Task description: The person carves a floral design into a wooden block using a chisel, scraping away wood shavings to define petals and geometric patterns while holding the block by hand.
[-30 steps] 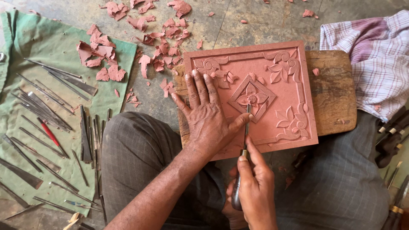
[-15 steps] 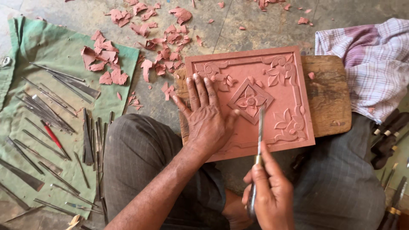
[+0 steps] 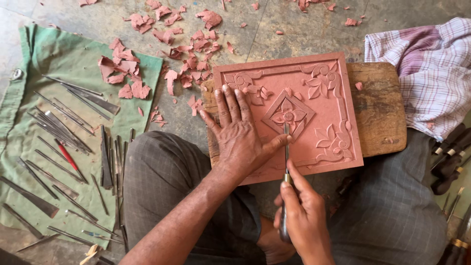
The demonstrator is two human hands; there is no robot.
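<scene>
A green cloth [image 3: 73,64] spread on the stone floor [image 3: 294,34] at far left carries rows of slim metal carving tools [image 3: 64,142], one with a red handle [image 3: 67,155], beside a scatter of reddish stone chips [image 3: 162,54]. At centre, a person seated on the floor presses the left hand [image 3: 240,137] flat, fingers [image 3: 229,105] spread and released, on a square reddish stone panel [image 3: 294,113] carved with scrolls, leaves and a central diamond flower. The panel rests on a worn wooden board [image 3: 378,113] just above the lap. Below it, the right hand [image 3: 304,216] has its fingers clenched around a thin chisel [image 3: 286,147], whose tip meets the lower corner of the diamond, the blade passing beside the left thumb. A checked cloth [image 3: 427,68] lies at right, with dark-handled tools [image 3: 451,157] near the edge.
</scene>
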